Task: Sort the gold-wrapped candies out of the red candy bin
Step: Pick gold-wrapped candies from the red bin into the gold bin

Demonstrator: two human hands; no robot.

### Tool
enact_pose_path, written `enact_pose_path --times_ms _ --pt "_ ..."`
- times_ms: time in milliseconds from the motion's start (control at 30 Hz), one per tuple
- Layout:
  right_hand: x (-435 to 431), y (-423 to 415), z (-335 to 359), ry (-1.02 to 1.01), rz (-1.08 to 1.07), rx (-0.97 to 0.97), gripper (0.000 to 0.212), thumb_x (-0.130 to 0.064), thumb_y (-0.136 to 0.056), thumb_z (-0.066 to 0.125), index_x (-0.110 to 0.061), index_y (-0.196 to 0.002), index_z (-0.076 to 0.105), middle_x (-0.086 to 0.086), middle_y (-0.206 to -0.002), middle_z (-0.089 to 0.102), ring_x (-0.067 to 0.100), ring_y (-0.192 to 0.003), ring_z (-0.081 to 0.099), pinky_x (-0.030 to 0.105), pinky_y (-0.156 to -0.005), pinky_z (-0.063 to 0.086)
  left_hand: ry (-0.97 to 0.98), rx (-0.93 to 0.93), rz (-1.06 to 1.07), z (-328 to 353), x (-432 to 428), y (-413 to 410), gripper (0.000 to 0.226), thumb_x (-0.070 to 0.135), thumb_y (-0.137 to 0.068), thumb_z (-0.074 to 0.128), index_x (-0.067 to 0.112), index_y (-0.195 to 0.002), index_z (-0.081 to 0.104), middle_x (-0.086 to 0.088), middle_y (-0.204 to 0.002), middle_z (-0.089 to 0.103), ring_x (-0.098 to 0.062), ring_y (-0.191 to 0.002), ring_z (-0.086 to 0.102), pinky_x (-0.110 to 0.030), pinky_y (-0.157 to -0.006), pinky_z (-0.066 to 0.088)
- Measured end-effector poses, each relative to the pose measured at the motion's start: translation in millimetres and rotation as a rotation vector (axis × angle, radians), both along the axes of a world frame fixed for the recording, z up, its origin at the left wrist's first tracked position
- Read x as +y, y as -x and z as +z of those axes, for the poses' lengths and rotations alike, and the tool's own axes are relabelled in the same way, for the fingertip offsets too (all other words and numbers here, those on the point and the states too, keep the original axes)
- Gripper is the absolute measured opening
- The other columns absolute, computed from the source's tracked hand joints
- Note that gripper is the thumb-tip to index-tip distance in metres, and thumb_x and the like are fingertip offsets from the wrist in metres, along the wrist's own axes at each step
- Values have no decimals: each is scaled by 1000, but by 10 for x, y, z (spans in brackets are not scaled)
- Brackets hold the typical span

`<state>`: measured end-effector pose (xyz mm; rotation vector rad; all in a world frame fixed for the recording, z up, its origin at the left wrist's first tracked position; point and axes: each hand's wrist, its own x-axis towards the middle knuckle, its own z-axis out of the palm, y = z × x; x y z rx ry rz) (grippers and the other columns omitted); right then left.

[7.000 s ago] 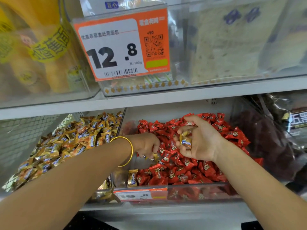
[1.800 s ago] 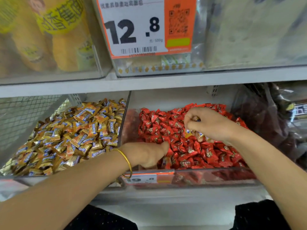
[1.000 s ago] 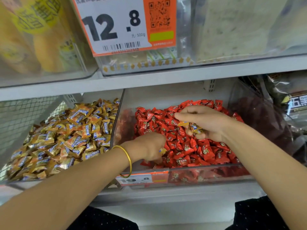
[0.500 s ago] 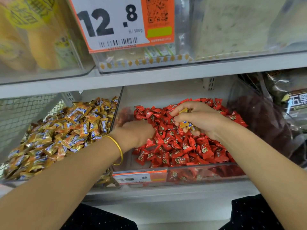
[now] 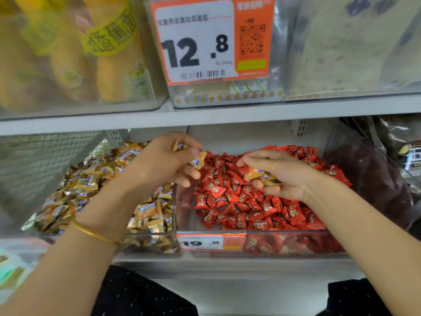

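A clear bin (image 5: 296, 247) on the lower shelf holds a heap of red-wrapped candies (image 5: 246, 201). To its left, a second clear bin (image 5: 155, 244) is piled with gold-wrapped candies (image 5: 86, 183). My left hand (image 5: 164, 163) is raised over the divider between the two bins, fingers closed on gold-wrapped candies (image 5: 197, 159). My right hand (image 5: 280, 174) rests on the red heap, cupping several gold-wrapped candies (image 5: 262, 175) in its palm.
A shelf board (image 5: 227, 115) runs just above the bins, with an orange 12.8 price tag (image 5: 211, 39) over it. A 19.8 price label (image 5: 209, 241) sits on the red bin's front. Dark packaged goods (image 5: 376, 174) fill the right; wire mesh (image 5: 34, 160) stands at the left.
My left hand has lifted out of the red bin with gold candies and moved up and left toward the gold bin. My right hand has stayed on the red heap holding its candies.
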<state>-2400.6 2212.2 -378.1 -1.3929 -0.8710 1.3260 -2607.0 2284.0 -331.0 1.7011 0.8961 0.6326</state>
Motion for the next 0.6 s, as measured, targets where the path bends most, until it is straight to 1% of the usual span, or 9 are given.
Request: enact_pose_path --times_ms 133,267,333,400,433,467,500,567,600 --pt "33 321 139 -30 100 29 20 -19 -92 56 -8 -104 66 6 -73 62 16 -56 60 16 -34 33 153 -154 153 -142 45 410 11 1 -90 55 8 -99 56 -9 -74 54 -16 -63 57 -19 -45 47" --pt "205 740 341 -71 196 27 15 -14 -90 57 -12 -103 65 8 -81 64 16 -60 65 15 -33 36 407 -490 242 -224 140 652 14 -3 -91 50 4 -103 52 -9 -79 56 -17 -68 55 -18 -47 49" --pt "356 1000 430 -82 194 -15 16 -14 -90 58 -12 -106 64 5 -90 62 16 -64 67 15 -35 38 493 -647 318 -246 257 775 9 15 -94 52 7 -91 56 -4 -78 59 -17 -72 57 -23 -62 54" --pt "546 1277 511 -77 182 -35 20 -13 -91 58 -10 -110 63 5 -101 61 18 -70 66 16 -39 44 509 -758 350 -264 400 894 30 39 -94 49 10 -89 55 -3 -86 60 -19 -88 56 -30 -87 49" --pt "642 1413 550 -66 169 -31 24 -13 -92 58 -8 -115 61 7 -108 59 20 -76 65 19 -43 50 490 -791 350 -257 458 940 37 48 -93 47 12 -97 53 -6 -96 57 -22 -95 52 -32 -94 43" --pt "729 1522 579 -54 149 -31 27 -14 -93 57 -7 -119 58 8 -119 56 22 -89 62 24 -53 56 462 -816 337 -242 502 972 42 51 -91 46 13 -105 52 -7 -104 52 -22 -96 48 -30 -93 43" --pt "802 1620 613 -43 135 -37 27 -16 -94 54 -8 -120 55 9 -132 48 24 -106 56 33 -67 59 409 -818 331 -217 554 1001 42 50 -91 44 14 -111 52 -7 -107 53 -19 -92 47 -25 -83 44" --pt "857 1734 672 -35 141 -19 19 -21 -98 46 -16 -116 50 9 -149 31 31 -132 35 51 -91 50 275 -746 355 -172 609 1033 43 42 -94 36 16 -122 55 -4 -120 59 -16 -93 51 -23 -68 42" --pt "865 1756 684 -40 135 16 22 -21 -99 43 -18 -121 47 8 -152 25 33 -136 29 55 -93 46 217 -703 368 -176 636 1055 46 40 -95 31 18 -130 52 -2 -132 55 -15 -105 50 -26 -72 40"
